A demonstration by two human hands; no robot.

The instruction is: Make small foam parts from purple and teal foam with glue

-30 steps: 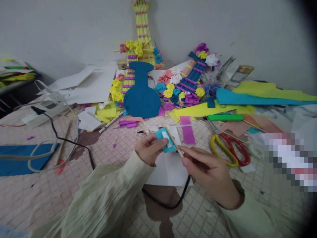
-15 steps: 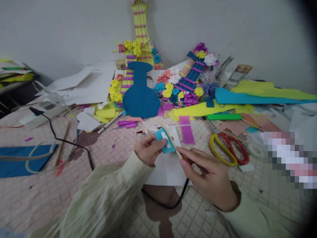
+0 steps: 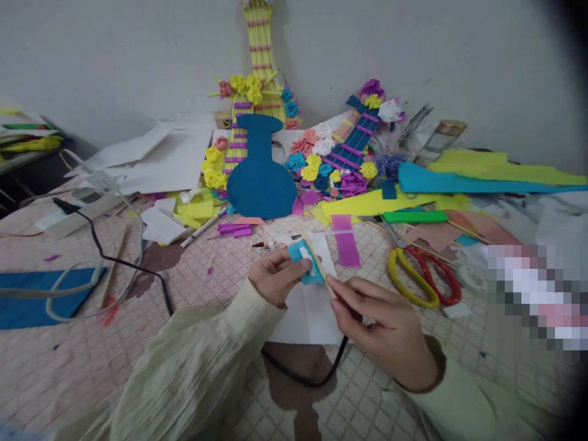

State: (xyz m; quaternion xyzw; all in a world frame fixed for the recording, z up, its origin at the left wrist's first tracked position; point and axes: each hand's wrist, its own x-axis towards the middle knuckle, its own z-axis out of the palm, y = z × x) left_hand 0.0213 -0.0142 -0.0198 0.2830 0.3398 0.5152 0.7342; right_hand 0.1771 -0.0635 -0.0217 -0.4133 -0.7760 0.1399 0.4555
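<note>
My left hand (image 3: 275, 278) pinches a small teal foam piece (image 3: 304, 260) with a white strip on it, thumb on top. My right hand (image 3: 383, 327) grips the near end of a thin wooden stick (image 3: 316, 261), which lies slanted across the teal piece. Both hands hover above a white sheet of paper (image 3: 312, 312) on the pink tiled surface (image 3: 92, 355). Pale cream sleeves cover both my arms.
Yellow and red scissors (image 3: 422, 275) lie to the right. A magenta strip (image 3: 346, 245) sits just beyond my hands. A blue guitar-shaped cutout (image 3: 261, 177) and paper-flower guitars (image 3: 340, 159) lean at the wall. A black cable (image 3: 133, 263) runs from the left under my arms.
My right hand has slid a little left and towards me along the stick. The left hand and teal piece stay almost still.
</note>
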